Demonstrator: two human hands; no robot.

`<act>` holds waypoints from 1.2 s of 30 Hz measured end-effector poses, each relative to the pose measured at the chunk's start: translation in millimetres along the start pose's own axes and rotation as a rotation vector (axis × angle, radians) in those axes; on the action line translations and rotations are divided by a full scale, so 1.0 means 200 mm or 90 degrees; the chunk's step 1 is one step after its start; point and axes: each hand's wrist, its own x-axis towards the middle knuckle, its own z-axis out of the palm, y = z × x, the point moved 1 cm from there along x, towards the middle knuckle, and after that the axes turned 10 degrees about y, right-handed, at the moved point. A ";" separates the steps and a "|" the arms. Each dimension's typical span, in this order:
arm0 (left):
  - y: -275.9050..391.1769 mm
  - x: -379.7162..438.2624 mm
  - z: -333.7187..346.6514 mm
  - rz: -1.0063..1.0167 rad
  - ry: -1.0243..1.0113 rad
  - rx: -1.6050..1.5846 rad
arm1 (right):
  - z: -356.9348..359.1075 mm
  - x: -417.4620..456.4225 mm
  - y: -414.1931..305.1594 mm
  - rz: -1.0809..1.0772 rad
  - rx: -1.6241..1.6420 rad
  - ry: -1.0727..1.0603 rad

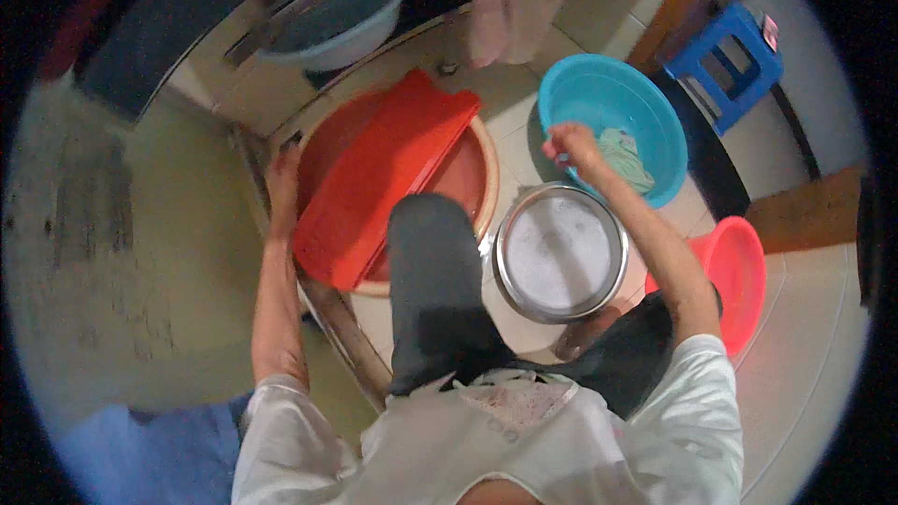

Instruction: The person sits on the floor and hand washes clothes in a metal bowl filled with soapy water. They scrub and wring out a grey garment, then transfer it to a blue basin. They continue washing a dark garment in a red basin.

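My left hand [283, 172] is at the left side of a large orange basin [490, 175], by its rim. A small dark thing shows at its fingertips; whether I grip it is unclear. A red plastic washboard [393, 182] lies slanted across that basin. My right hand [574, 145], fingers curled, is over the near left rim of a teal basin [610, 70]; what is inside the fingers is hidden. Pale green cloth [624, 160] lies in the teal basin. Between my knees stands a round steel basin [620, 273] filled with whitish, foamy liquid [558, 252].
A pink-red basin [742, 280] leans by the wall at right. Beyond a dark sill, a blue plastic stool [733, 63] stands at upper right. A pale basin [337, 42] shows behind a dark-rimmed edge at upper left. Pink cloth [523, 0] hangs at the top.
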 end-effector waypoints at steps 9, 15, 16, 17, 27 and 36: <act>-0.53 0.06 0.52 -0.053 -0.296 0.178 | -0.35 -0.12 0.94 0.346 0.153 0.318; -0.56 0.06 0.67 -0.107 -0.300 0.235 | -0.91 0.11 1.30 0.159 0.330 0.574; -0.55 0.07 0.66 -0.114 -0.294 0.239 | -0.97 0.17 1.27 0.196 0.302 0.562; -0.56 0.07 0.65 -0.119 -0.288 0.241 | -1.04 0.21 1.24 0.232 0.273 0.549; -0.64 0.15 0.60 -0.053 -0.227 0.351 | -1.11 0.41 1.32 0.116 0.522 0.485; -0.37 -0.15 0.63 0.017 -0.247 0.263 | -0.84 0.62 1.34 0.060 0.640 0.425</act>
